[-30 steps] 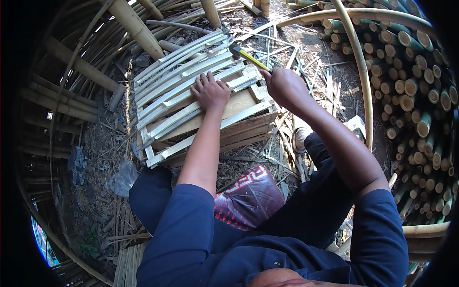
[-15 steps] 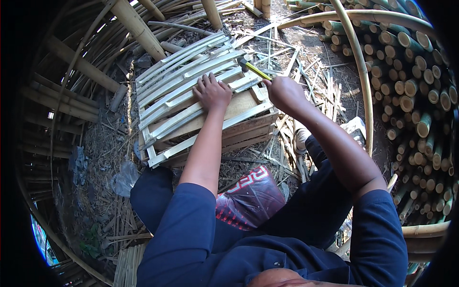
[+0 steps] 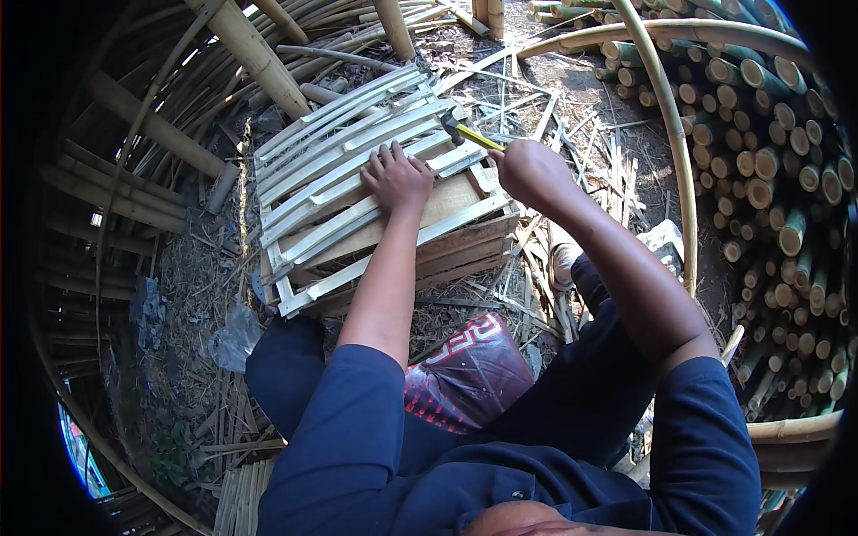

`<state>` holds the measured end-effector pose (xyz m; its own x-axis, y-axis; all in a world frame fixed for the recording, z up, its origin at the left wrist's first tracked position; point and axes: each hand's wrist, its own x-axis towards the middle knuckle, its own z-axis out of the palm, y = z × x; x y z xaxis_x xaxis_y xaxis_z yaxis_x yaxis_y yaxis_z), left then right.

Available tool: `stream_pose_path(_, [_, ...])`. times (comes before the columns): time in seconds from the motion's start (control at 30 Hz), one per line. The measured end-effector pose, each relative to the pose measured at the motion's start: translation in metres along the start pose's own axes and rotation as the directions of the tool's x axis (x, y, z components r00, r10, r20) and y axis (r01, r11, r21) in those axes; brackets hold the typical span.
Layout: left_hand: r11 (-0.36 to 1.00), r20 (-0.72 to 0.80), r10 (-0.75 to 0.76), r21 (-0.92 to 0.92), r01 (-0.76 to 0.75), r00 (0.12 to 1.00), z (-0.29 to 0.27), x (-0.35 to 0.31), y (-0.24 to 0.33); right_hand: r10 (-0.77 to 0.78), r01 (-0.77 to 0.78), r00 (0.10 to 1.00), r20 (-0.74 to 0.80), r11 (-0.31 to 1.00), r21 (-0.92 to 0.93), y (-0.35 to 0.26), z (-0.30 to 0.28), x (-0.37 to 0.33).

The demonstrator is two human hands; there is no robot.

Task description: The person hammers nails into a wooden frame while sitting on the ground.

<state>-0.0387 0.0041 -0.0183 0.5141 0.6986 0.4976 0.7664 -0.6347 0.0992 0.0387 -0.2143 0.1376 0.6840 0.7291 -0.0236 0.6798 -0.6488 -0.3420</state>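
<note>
A slatted panel of pale bamboo strips point(image 3: 307, 214) lies on a wooden crate-like frame point(image 3: 447, 246) in front of my knees. My left hand point(image 3: 398, 179) rests palm down on the middle slats, its fingers spread over them. In my right hand point(image 3: 534, 176) is a hammer point(image 3: 480, 138) with a yellow and black handle, gripped in a closed fist. The dark hammer head is over the right end of the slats, close to them; whether it touches one I cannot tell.
Cut bamboo poles point(image 3: 764, 165) are stacked at the right behind a curved bamboo rail point(image 3: 672, 116). Bamboo posts point(image 3: 255, 54) and long strips stand and lie at the left and back. Shavings and split strips point(image 3: 545, 116) litter the ground. A clear plastic bag point(image 3: 234, 338) lies by my left knee.
The hammer and my right hand have shifted very slightly, with the hammer head a little lower. My left hand stays on the slats.
</note>
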Motion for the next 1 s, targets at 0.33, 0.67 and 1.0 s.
stream_pose_path(0.33, [1.000, -0.023, 0.006, -0.010, -0.007, 1.000, 0.004, -0.002, -0.004, 0.000, 0.000, 1.000, -0.015, 1.000, 0.012, 0.007, 0.017, 0.013])
stream_pose_path(0.67, [1.000, -0.015, 0.004, -0.030, -0.004, 1.000, 0.001, 0.002, 0.003, 0.031, -0.030, 0.999, 0.035, 0.998, -0.051, 0.003, 0.010, 0.009])
stream_pose_path(1.0, [0.997, 0.012, 0.001, -0.074, -0.001, 1.000, 0.001, 0.000, 0.002, -0.011, 0.010, 0.999, -0.035, 1.000, -0.025, 0.007, 0.023, -0.004])
